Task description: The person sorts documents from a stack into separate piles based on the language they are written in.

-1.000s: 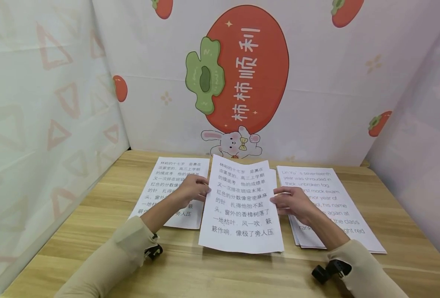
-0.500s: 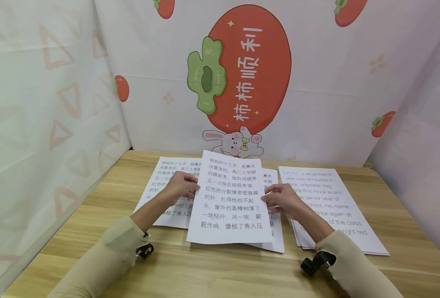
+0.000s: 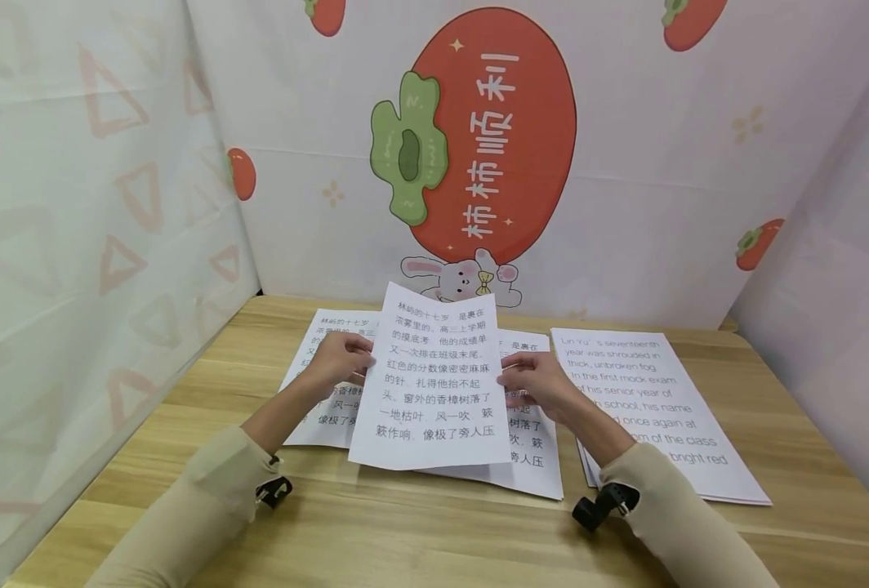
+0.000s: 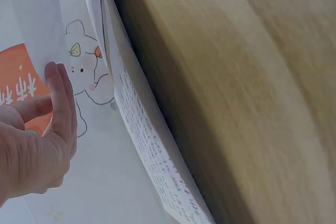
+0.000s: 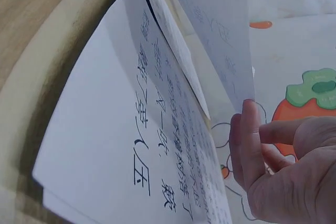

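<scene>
Raised above the table is a printed sheet of paper [image 3: 434,384] with Chinese text, its lower edge bowed slightly. My left hand [image 3: 340,359] pinches its left edge between thumb and fingers. On the opposite edge my right hand [image 3: 541,382] pinches it the same way. Beneath and to the right lies a middle stack of Chinese pages [image 3: 533,445], partly covered by the held sheet. A left stack of Chinese pages [image 3: 305,425] lies behind my left hand. In the right wrist view the raised sheet [image 5: 220,30] stands apart from the middle stack [image 5: 100,145].
A stack of English pages [image 3: 648,384] lies on the right, partly behind my right forearm. The wooden table [image 3: 420,539] meets a cloth backdrop [image 3: 640,220] printed with a large persimmon and a rabbit. Cloth walls stand on both sides.
Both hands have carried the sheet leftward and a little up, off the middle stack and partly over the left one. More of the middle stack now shows at the right.
</scene>
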Motion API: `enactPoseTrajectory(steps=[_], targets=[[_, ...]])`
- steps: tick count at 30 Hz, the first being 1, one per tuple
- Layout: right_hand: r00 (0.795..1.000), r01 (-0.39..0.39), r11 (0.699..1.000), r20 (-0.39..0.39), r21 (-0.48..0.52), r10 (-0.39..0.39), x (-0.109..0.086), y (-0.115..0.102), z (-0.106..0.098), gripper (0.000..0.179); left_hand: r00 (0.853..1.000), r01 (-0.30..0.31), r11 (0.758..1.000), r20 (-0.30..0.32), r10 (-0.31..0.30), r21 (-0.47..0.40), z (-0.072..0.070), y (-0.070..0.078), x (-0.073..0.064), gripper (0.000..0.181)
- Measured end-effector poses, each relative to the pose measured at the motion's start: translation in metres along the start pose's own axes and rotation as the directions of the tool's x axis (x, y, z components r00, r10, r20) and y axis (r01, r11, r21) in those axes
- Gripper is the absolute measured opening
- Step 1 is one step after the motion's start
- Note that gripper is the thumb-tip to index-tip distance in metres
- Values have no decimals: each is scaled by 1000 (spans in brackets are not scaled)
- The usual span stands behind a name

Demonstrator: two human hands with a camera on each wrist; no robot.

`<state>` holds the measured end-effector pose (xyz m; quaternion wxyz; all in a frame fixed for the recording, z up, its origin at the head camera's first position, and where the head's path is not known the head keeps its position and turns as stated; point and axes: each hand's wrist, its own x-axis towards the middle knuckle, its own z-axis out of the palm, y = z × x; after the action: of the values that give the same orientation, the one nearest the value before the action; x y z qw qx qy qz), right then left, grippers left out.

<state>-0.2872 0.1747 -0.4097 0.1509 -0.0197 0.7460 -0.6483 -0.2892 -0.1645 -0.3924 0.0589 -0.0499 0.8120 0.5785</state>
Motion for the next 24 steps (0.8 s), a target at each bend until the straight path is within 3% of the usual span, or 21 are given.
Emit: enactPoseTrajectory(steps=[8, 14, 24], targets=[[1000, -16, 999, 18, 52, 15, 8, -4, 19, 39, 999, 26, 1000, -27, -25, 16, -19, -4, 1, 33], [1000, -5, 997, 23, 80, 3, 14, -2, 36, 39, 998, 43, 999, -52, -41, 33, -34, -16, 5, 36], [999, -10, 992, 54, 124, 3, 25, -4, 58, 41, 996, 44, 997, -79, -38, 63, -49, -21, 4, 41]])
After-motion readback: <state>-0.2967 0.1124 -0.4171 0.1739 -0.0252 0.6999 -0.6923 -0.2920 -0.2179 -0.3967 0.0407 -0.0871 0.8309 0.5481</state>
